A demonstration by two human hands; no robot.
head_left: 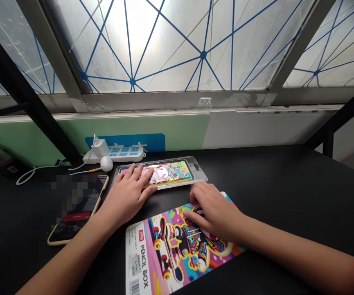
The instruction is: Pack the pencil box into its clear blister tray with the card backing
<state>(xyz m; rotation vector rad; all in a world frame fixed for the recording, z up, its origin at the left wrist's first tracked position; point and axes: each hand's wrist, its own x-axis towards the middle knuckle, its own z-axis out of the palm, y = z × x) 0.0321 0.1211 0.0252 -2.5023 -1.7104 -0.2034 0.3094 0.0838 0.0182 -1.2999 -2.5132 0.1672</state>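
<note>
Clear plastic blister pack (161,173) with a pink cartoon-printed pencil box inside lies on the black desk (287,192), steadied under the left hand (127,192), its grip open, fingers spread; the right hand (213,211), also open, is pressed on a glossy printed card sleeve (164,254); a tan-cased smartphone (75,213) is placed just beside, a white power strip (118,152) beyond

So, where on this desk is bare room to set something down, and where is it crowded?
Bare black desk spreads right of the clear plastic pack, between the wall and the right hand. A smaller patch lies left of the phone, below the white cable. It is crowded around the left hand, the pack, the power strip and the pencil box card.
</note>
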